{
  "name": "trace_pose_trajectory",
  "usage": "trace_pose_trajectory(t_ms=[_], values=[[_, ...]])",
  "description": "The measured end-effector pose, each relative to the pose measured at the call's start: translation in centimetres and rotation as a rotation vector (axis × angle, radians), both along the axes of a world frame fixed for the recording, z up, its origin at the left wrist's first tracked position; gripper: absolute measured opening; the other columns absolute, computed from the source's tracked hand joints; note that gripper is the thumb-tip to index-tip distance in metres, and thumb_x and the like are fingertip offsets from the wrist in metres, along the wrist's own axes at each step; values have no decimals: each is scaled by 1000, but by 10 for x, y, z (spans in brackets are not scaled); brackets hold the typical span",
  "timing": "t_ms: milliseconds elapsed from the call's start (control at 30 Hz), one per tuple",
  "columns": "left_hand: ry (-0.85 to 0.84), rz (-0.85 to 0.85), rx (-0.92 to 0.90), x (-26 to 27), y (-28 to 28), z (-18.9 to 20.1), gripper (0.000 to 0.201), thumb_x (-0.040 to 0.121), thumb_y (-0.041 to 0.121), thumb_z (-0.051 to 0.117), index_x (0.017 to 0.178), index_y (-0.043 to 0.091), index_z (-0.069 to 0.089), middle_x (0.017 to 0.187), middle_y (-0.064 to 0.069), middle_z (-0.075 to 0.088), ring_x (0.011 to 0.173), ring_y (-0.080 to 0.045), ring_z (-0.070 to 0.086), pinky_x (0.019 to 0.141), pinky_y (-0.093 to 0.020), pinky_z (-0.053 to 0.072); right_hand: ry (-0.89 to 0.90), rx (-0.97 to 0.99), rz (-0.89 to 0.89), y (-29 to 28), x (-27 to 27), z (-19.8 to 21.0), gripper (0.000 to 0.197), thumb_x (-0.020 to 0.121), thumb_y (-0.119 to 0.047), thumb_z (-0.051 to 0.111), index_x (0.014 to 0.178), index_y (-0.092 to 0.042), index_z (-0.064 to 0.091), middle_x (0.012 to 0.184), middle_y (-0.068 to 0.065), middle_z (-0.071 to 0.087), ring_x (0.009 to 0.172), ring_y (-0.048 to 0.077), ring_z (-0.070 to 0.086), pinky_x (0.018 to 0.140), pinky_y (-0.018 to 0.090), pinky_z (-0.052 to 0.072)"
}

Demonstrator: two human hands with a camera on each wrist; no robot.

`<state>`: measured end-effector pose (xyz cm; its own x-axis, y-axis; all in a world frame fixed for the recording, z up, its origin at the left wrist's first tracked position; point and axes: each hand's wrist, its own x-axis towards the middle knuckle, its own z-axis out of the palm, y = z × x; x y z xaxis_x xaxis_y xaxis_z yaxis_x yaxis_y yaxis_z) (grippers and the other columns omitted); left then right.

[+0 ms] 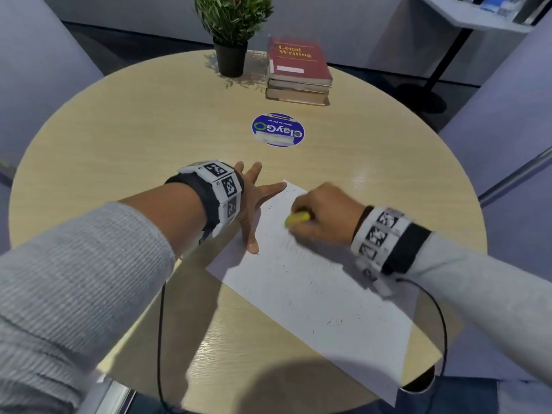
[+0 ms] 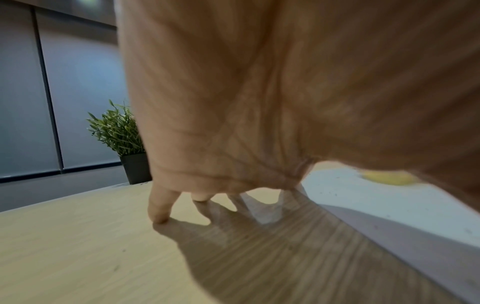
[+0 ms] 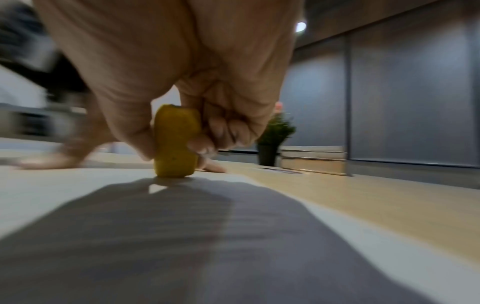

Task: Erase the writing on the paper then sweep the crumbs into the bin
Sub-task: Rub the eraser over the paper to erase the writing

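A white sheet of paper (image 1: 313, 288) lies slanted on the round wooden table (image 1: 134, 138), dotted with dark eraser crumbs and faint pencil lines. My right hand (image 1: 322, 216) pinches a yellow eraser (image 1: 297, 219) between thumb and fingers, its lower end pressed on the paper (image 3: 78, 189) near the sheet's far corner; the eraser (image 3: 175, 142) stands upright there. My left hand (image 1: 254, 204) is spread flat, fingers straight, with the thumb and forefinger holding down the paper's left edge and the other fingertips (image 2: 158, 216) on the bare table (image 2: 78, 246). No bin is in view.
At the table's far side stand a potted plant (image 1: 231, 34) and a stack of books (image 1: 298, 71) topped by a red one. A round blue sticker (image 1: 277, 130) lies mid-table. A cable (image 1: 161, 339) hangs over the near edge.
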<state>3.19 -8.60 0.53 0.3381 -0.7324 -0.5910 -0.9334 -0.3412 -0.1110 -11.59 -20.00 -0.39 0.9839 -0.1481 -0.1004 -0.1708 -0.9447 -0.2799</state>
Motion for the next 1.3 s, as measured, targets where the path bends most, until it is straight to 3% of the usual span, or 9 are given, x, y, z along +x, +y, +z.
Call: trace_pose_trajectory(t_ms=[133,267,367,467,633,800,933,1067,1300], values=[[-5,-12,-26,1,0,-2,167,-1,86,41,151,48,-16,160,-19,-9,143,-49,5,111,-61,19,92,67,73,15,-6,4,27,83,-38,60,79,-13,69,67,2,67,60,20,56,61,29,46],[-14,-11,-11,-1,-2,-1,166,4,88,50,150,48,-18,160,-19,-10,143,-50,5,111,-62,19,-16,-1,-53,-11,6,4,24,81,-33,62,81,-10,70,70,10,68,67,29,60,67,39,51],[-20,-16,-9,1,-1,-2,159,17,85,60,150,48,-18,160,-18,-14,144,-50,1,111,-64,18,74,31,154,29,-6,-2,28,80,-38,57,79,-12,68,68,6,66,63,25,58,61,32,47],[-22,-15,-19,2,-2,-3,162,18,88,70,150,50,-17,160,-17,-8,142,-50,7,109,-65,21,47,8,46,9,0,4,28,80,-39,58,81,-14,70,70,4,68,62,22,56,65,33,50],[-39,-13,1,-1,-2,-2,167,13,88,69,150,49,-18,160,-19,-10,143,-52,4,111,-67,20,26,-10,113,21,3,-2,25,79,-35,57,78,-12,67,67,6,66,63,25,55,63,34,50],[-40,-12,-18,-1,-1,1,154,32,85,73,151,47,-18,160,-20,-9,142,-51,6,111,-64,20,-8,-6,4,2,10,4,26,81,-35,61,82,-11,70,70,7,68,65,25,58,65,36,50],[-39,-16,10,-1,-1,1,163,16,88,66,150,49,-18,160,-17,-12,143,-51,3,111,-67,19,69,7,220,29,-5,-2,30,81,-41,56,83,-14,68,73,3,68,67,22,59,64,31,48],[-31,-18,9,0,-1,2,156,20,86,60,150,49,-18,157,-16,-3,140,-49,12,110,-64,25,-4,6,71,7,2,3,26,81,-38,61,86,-15,71,75,2,70,67,21,59,67,33,51],[4,-18,13,0,-1,7,169,9,89,63,151,45,-17,160,-15,-10,145,-46,1,113,-64,20,-33,78,62,11,-13,5,20,81,-32,63,83,-14,70,70,3,69,62,21,57,66,35,49]])
